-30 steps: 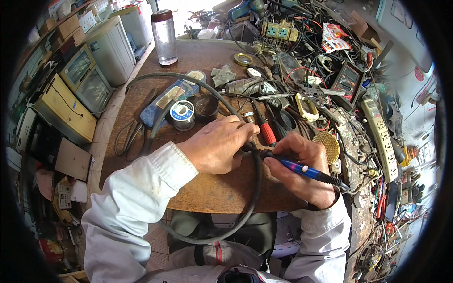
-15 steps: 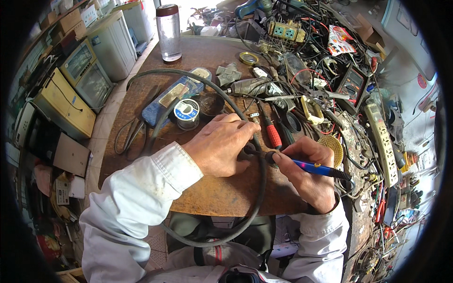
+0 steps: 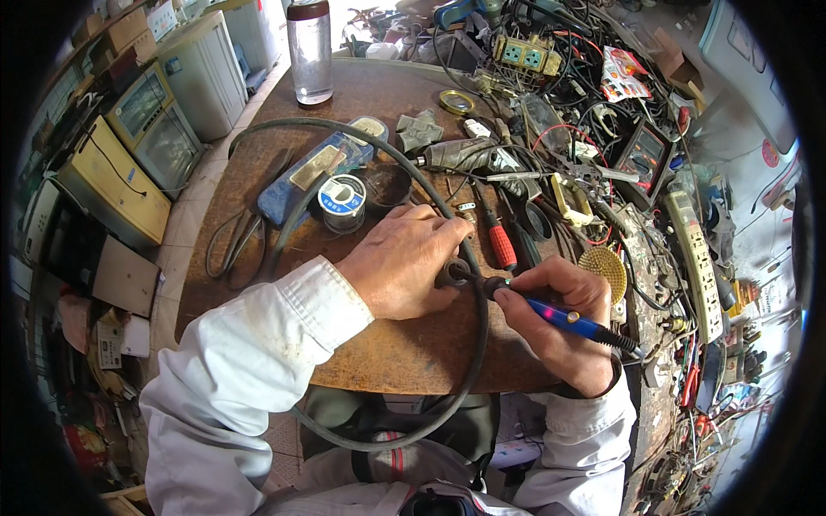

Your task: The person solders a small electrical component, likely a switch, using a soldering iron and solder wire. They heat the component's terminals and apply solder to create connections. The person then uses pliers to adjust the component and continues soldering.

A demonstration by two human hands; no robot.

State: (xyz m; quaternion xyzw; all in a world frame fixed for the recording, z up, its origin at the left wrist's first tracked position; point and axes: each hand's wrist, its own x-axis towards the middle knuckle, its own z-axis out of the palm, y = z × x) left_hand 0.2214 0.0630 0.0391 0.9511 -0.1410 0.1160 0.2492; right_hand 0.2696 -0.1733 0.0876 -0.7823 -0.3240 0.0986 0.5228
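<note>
Hands meet at the middle of the round brown workbench (image 3: 284, 155) in the head view, the only one on offer. The left hand (image 3: 404, 262) lies palm down, fingers curled and pinching the end of a thick grey cable (image 3: 413, 163) right at the bench's near centre; that cable sweeps away in a big loop across the top and down over the front edge. The right hand (image 3: 559, 322) is closed pen-style around a blue soldering iron (image 3: 559, 316), its dark tip pointing left and touching the cable end just beside the left fingertips. The iron's cord trails off to the right.

Behind the left hand sits a spool of solder wire (image 3: 342, 198), next to a blue flat case (image 3: 314, 172). A red-handled screwdriver (image 3: 499, 245) lies just beyond the knuckles. Farther back stands a clear bottle (image 3: 310, 52) with a dark cap. Off to the right, a white power strip (image 3: 697, 262) rests among tangled wires and parts.
</note>
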